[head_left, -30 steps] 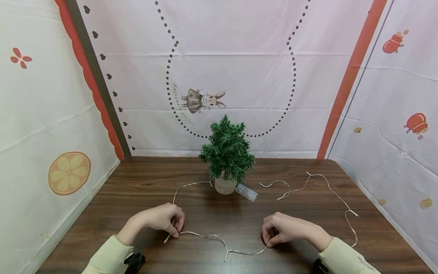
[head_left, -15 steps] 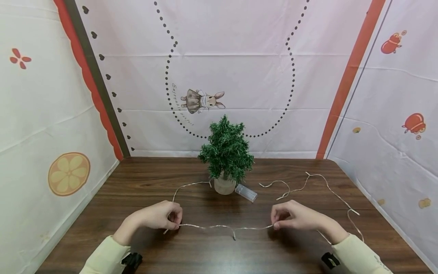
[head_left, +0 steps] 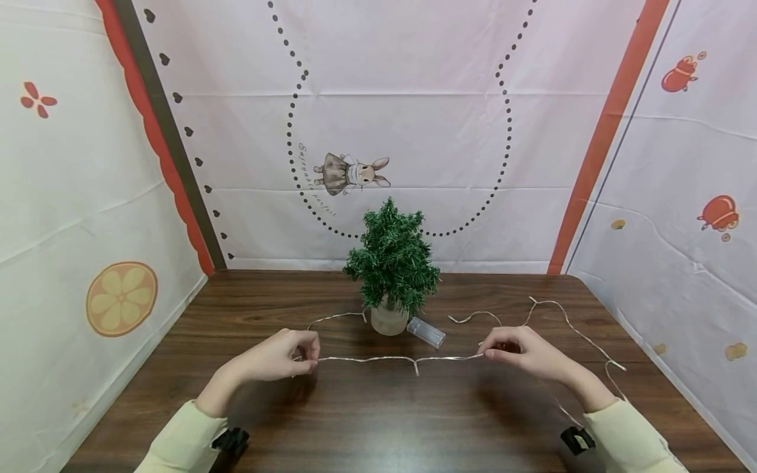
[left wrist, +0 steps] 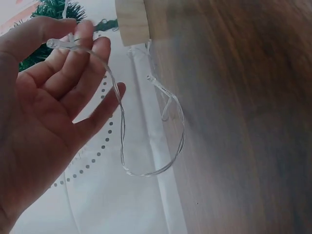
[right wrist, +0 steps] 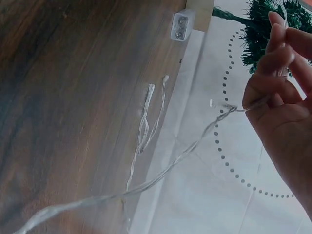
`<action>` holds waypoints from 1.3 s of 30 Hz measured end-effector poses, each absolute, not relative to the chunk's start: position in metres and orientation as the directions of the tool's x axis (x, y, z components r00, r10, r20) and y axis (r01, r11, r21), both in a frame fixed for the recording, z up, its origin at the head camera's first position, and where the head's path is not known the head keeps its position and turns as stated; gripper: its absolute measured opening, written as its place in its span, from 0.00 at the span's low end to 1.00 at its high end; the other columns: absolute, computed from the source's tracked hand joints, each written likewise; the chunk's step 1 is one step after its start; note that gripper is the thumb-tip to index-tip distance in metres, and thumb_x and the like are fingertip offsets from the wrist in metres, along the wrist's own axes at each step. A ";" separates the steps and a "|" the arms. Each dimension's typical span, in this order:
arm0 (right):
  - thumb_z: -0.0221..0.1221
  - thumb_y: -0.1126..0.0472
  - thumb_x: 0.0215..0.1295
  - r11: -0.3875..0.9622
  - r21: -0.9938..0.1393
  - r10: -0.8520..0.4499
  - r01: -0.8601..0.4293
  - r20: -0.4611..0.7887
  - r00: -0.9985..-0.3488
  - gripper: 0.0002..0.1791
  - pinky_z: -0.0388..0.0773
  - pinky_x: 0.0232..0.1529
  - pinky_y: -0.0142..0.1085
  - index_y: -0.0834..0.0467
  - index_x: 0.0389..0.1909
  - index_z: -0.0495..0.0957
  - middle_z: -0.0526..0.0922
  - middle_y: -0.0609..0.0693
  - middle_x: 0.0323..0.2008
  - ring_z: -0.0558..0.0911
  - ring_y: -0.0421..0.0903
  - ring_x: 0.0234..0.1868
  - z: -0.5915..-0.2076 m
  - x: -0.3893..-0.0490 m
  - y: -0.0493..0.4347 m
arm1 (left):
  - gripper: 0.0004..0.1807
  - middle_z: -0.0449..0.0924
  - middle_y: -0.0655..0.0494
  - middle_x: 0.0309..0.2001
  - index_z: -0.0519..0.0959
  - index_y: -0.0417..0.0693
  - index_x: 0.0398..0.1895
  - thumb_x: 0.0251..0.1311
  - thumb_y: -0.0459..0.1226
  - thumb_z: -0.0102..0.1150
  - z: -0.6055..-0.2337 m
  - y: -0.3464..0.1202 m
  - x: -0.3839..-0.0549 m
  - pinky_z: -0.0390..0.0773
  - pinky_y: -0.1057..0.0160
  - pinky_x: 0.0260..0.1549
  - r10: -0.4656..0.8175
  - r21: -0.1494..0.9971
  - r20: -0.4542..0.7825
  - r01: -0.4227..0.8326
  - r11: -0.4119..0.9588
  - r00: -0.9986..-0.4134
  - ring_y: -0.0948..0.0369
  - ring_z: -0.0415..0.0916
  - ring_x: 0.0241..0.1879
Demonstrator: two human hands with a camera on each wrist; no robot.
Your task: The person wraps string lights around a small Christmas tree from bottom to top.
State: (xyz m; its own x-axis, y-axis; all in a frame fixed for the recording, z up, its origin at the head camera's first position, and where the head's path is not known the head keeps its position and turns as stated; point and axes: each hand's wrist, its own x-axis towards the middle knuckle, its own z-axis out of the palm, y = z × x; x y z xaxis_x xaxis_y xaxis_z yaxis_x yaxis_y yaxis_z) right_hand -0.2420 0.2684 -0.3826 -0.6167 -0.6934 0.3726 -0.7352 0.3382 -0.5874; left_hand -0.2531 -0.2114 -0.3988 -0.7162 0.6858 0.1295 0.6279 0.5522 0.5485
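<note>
A clear-wired string light (head_left: 369, 359) is stretched between my hands, off the tabletop, with one small bulb (head_left: 416, 371) hanging near its middle. My left hand (head_left: 275, 356) pinches it between thumb and fingers. In the left wrist view a loop of the wire (left wrist: 123, 131) drops away from that hand, beside a bulb (left wrist: 61, 44). My right hand (head_left: 527, 353) pinches the other end of the stretch, and more wire (right wrist: 165, 170) trails from it in the right wrist view. Beyond both hands stands a small artificial Christmas tree (head_left: 391, 259) on a pale round base (head_left: 388, 322).
A clear battery box (head_left: 426, 333) lies at the tree base's right. Loose wire (head_left: 582, 335) curves over the right side of the brown table (head_left: 378, 420). A short stretch (head_left: 337, 316) lies left of the base. Printed cloth (head_left: 402, 118) hangs behind and at both sides.
Both hands have lifted and moved forward, closer to the tree. The right hand has also shifted right. The sagging string light between them has risen and become nearly straight.
</note>
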 end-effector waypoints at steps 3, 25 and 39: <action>0.59 0.68 0.63 0.355 -0.580 -0.665 -0.733 0.395 -0.634 0.11 0.74 0.27 0.28 0.49 0.38 0.82 0.82 0.41 0.32 0.76 0.33 0.29 -0.384 -0.244 0.272 | 0.07 0.77 0.69 0.25 0.74 0.56 0.30 0.57 0.33 0.59 -0.398 -0.210 -0.255 0.74 0.71 0.24 0.679 0.548 0.170 0.641 0.537 -0.714 0.72 0.73 0.26; 0.57 0.74 0.62 0.447 -0.581 -0.464 -0.680 0.499 -0.732 0.12 0.67 0.17 0.31 0.52 0.34 0.80 0.77 0.43 0.25 0.68 0.41 0.18 -0.357 -0.241 0.319 | 0.05 0.74 0.67 0.22 0.78 0.56 0.30 0.57 0.36 0.64 -0.390 -0.221 -0.263 0.71 0.70 0.21 0.616 0.561 0.244 0.627 0.540 -0.749 0.71 0.70 0.23; 0.53 0.81 0.58 0.446 -0.581 -0.356 -0.680 0.582 -0.731 0.13 0.64 0.18 0.34 0.61 0.29 0.76 0.77 0.40 0.26 0.69 0.41 0.19 -0.358 -0.241 0.347 | 0.04 0.76 0.62 0.25 0.78 0.53 0.31 0.59 0.34 0.61 -0.387 -0.240 -0.270 0.72 0.69 0.22 0.513 0.522 0.269 0.571 0.634 -0.815 0.68 0.70 0.24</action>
State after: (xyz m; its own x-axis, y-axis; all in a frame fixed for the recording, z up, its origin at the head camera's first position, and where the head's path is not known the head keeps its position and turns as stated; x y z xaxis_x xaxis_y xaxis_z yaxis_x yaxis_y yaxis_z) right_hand -0.2405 0.3468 -0.3580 -0.7309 -0.3562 0.5822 -0.6805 0.4459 -0.5815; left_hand -0.2696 -0.2404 -0.3874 -0.8154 0.5126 0.2689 0.5707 0.6343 0.5215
